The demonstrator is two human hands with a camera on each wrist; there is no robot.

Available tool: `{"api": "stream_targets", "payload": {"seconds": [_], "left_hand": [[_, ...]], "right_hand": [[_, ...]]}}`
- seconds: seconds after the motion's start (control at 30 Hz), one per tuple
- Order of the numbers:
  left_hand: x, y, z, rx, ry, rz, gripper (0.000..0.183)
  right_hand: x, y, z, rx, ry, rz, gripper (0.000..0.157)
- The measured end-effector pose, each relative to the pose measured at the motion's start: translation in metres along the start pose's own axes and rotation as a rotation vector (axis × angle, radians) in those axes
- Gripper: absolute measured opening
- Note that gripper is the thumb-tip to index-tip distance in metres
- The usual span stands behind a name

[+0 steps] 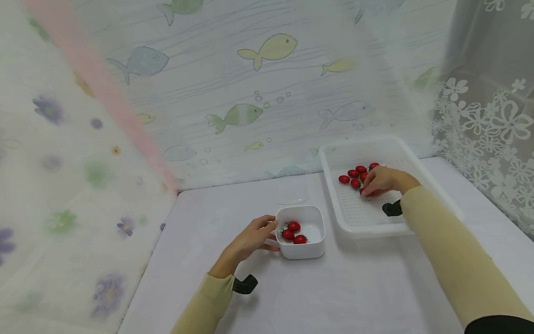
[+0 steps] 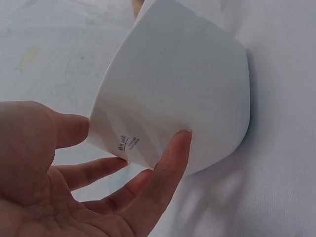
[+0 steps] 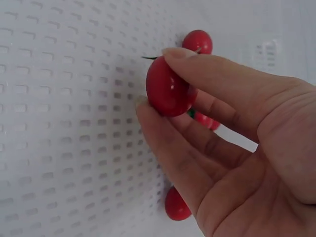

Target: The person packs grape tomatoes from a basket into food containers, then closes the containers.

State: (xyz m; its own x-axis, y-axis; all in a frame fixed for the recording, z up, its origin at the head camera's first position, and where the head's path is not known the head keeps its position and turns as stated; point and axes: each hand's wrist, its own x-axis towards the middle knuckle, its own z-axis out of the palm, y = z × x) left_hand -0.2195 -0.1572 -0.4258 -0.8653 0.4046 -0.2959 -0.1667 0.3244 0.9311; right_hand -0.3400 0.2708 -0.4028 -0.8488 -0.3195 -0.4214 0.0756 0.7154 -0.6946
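Note:
My right hand (image 1: 380, 180) reaches into the white basket (image 1: 350, 226) and pinches a cherry tomato (image 3: 170, 91) between thumb and fingertips. Several other cherry tomatoes (image 1: 353, 173) lie on the basket's perforated floor around that hand. To the left stands a small white square container (image 1: 302, 251) with 3 cherry tomatoes (image 1: 294, 226) inside. My left hand (image 1: 256, 239) touches this container's left side, its fingers spread and fairly straight. Small printed text shows on the container's wall in the left wrist view.
A transparent lid (image 1: 291, 195) lies behind the container. White cloth covers the table (image 1: 317, 297). Fish-patterned sheeting (image 1: 238, 111) closes off the back, a flowered sheet (image 1: 75, 195) the left, and a lace curtain (image 1: 492, 111) hangs at the right.

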Motion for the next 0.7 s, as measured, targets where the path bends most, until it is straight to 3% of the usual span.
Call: {"api": "stream_targets", "payload": {"seconds": [0.47,0.7], "left_hand": [[0.002,-0.002,-0.001,-0.006,0.010,0.003,0.048],[0.002,-0.002,0.000,-0.017,-0.001,0.004,0.048]], "right_hand": [[-0.010,-0.013,-0.004,0.084,-0.011,-0.074,0.030],[-0.023,-0.023,-0.006,0.080,0.035,-0.085,0.033]]}}
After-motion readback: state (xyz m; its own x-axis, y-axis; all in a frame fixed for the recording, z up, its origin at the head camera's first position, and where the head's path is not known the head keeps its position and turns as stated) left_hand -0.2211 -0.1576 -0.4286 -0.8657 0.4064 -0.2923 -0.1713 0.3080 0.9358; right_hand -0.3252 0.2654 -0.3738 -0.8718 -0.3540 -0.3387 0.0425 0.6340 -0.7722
